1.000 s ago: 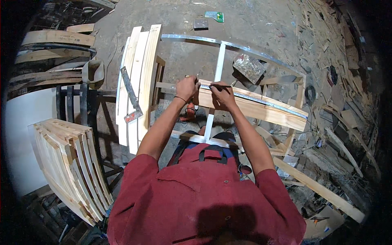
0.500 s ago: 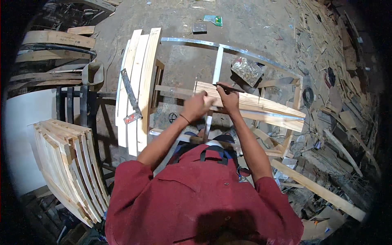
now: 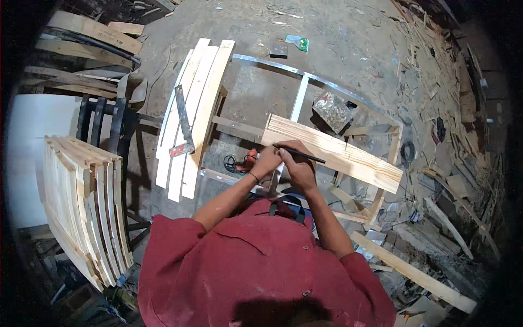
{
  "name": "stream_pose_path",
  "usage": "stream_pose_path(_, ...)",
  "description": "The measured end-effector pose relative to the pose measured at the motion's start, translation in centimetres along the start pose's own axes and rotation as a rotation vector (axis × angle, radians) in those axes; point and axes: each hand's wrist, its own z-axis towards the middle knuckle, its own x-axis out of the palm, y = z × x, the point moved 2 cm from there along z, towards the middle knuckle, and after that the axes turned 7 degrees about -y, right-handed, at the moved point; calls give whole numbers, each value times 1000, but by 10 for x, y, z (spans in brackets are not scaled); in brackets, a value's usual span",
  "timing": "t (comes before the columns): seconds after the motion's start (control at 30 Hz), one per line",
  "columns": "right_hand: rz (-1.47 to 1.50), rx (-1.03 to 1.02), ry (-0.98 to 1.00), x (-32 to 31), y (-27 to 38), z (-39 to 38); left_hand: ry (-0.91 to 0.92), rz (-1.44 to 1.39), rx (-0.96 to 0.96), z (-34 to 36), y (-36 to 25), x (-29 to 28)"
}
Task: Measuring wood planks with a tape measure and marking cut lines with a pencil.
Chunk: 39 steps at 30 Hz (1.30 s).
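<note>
A dark pencil [image 3: 310, 156] lies in the grip of my right hand [image 3: 299, 168], its long end pointing right. My left hand [image 3: 267, 162] is closed and meets the right fingers at the pencil's other end; what its fingertips pinch is hidden. Just beyond both hands, a pale wooden board [image 3: 332, 150] rests slantwise across a wooden frame edged with shiny strips [image 3: 299, 98]. To the left, several planks [image 3: 210, 109] lie side by side on that frame. A carpenter's square [image 3: 184, 117] with a red-marked end rests over them.
An orange power tool [image 3: 250, 158] with a black cord is on the floor inside the frame. A speckled block [image 3: 332, 111] stands past the board. Stacked slatted wooden pieces [image 3: 90, 201] occupy the left, a loose plank [image 3: 414, 270] the lower right. Wood scraps litter the right side.
Both hands have drawn back off the board toward my body and come together. The pencil came with my right hand. The board now lies with its near side shifted, and the orange tool shows.
</note>
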Motion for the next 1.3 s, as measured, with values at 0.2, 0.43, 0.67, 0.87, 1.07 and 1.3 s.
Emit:
stream_pose_path(0.2, 9, 58, -69, -15, -21, -21, -647, 143, -53, 75, 18, -155)
stream_pose_path(0.43, -16, 130, -11, -24, -31, -45, -881, 596, -306, 95, 80, -275)
stream_pose_path(0.67, -14, 146, -161, -41, -43, -56, -831, 790, -453, 36, 60, -253)
stream_pose_path(0.87, -167, 54, -134, -33, -54, -53, -655, 690, -612, -6, 111, -300)
stream_pose_path(1.07, -235, 27, -38, -31, -49, -54, -712, 336, -365, -43, 112, -325)
stream_pose_path(1.3, -282, -80, -86, -44, -30, -57, -287, -16, 126, -41, -63, -125)
